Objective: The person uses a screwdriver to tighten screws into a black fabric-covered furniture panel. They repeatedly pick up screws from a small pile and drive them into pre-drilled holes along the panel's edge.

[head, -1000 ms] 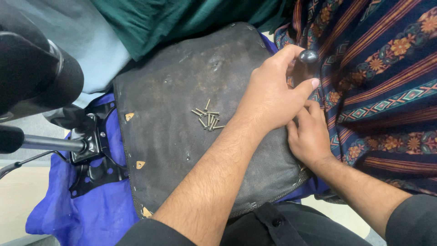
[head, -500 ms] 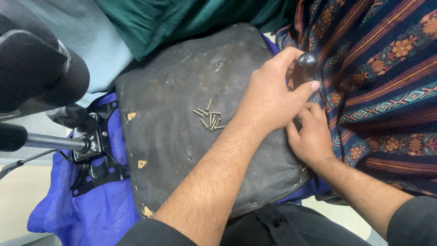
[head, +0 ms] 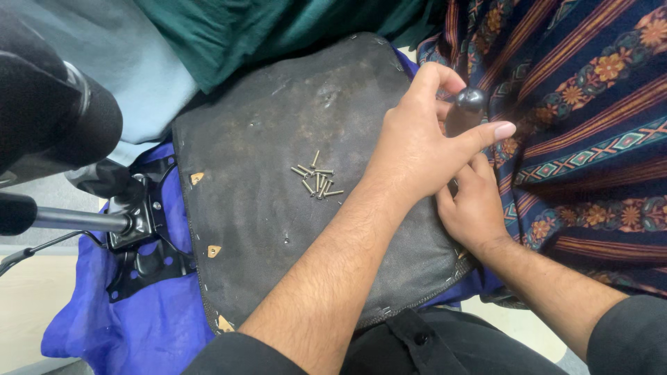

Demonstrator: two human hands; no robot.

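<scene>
Left hand [head: 417,149] clenched round a dark, stiff tool handle [head: 464,111]; right hand [head: 476,208] steadies its lower end (grip hidden). Light, loose screws [head: 316,182] lie nearby.

Soft, even indoor light, with no harsh glare. The black rounded object [head: 48,104] at left is blurred. Centre stays sharp.

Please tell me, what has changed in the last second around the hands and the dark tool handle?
Almost nothing changed. The left hand stays wrapped on the dark tool handle, its fingers shifting only slightly; the right hand remains below it at the edge of the grey seat underside. The pile of screws and the black metal bracket lie as before. Nothing was taken up or let go.
</scene>
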